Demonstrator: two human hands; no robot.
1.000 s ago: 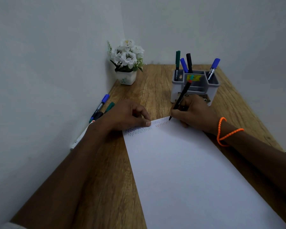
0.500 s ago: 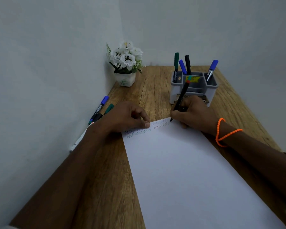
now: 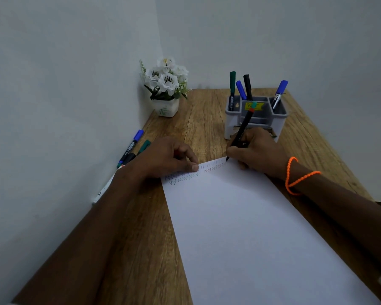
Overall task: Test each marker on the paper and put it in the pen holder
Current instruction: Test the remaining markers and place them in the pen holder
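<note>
R hand [image 3: 257, 153] pinches black marker [image 3: 242, 130], tip on paper [image 3: 251, 227]; L hand [image 3: 165, 157], fingers bent, presses paper.

One view only: head-worn, wide-angle. Faces forward and down along the wooden desk [image 3: 207, 115] toward the wall corner [image 3: 160, 29]. Close range: the sheet of paper [image 3: 251, 227] fills the near foreground, the pen holder [image 3: 230, 125] stands at the far end.
</note>
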